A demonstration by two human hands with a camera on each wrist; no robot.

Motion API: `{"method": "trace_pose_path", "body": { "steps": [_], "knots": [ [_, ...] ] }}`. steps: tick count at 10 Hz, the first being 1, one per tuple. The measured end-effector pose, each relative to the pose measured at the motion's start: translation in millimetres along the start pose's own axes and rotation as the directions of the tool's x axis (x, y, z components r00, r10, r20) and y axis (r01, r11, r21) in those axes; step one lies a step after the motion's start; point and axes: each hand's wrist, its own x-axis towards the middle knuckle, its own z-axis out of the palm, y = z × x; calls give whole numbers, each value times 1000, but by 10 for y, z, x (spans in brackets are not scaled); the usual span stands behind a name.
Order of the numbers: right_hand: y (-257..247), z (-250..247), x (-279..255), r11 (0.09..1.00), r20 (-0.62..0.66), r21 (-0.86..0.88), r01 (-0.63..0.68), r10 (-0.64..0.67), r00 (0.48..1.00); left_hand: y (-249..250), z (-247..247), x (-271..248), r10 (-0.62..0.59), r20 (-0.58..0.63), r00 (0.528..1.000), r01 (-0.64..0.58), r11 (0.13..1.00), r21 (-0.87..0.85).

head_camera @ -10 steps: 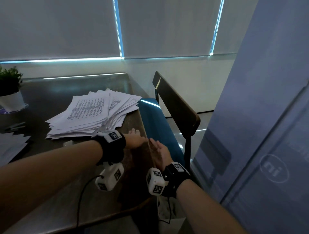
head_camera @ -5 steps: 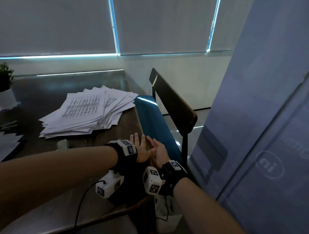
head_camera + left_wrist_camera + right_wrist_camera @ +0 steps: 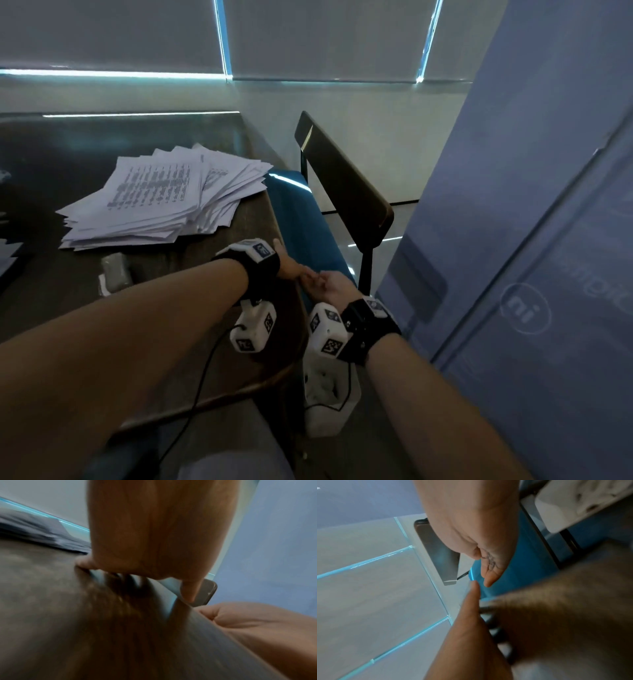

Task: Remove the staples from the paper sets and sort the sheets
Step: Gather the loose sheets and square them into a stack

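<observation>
Fingers (image 3: pixel 310 274) meeting at table edge (image 3: pixel 274 219)

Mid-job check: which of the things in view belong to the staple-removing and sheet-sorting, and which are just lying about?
Part of the job:
- fanned stack of white printed sheets on the dark wooden table
- left hand and right hand, both at the table's edge, holding nothing visible

Just lying about:
- blue-seated chair with dark wooden backrest
- small pale wrapped object near the stack, too blurred to identify
</observation>
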Motion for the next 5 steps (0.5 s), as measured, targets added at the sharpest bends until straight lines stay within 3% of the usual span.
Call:
{"method": "trace_pose_path", "body": {
  "steps": [1, 2, 3, 4, 5],
  "knots": [
    [-113, -97, 164, 1000, -109, -27, -7, 4, 994, 31, -24, -83, 13, -19, 1000, -10, 989, 151],
    [-120, -237, 222, 991, -134, -132, -36, 18, 991, 12, -9, -39, 11, 1, 1000, -11, 982, 186],
    [-106, -548, 368, 888, -156, -459, -38, -38, 987, -63, 27, 219, -24, -17, 1000, 27, 976, 217],
    [-20, -773, 420, 567, -208, -817, -107, -117, 971, -89, 98, 484, -34, 7, 999, 31, 967, 252],
    [14, -852, 438, 382, -204, -914, -136, -142, 969, -96, 107, 506, -18, -13, 1000, 20, 972, 236]
  ]
}}
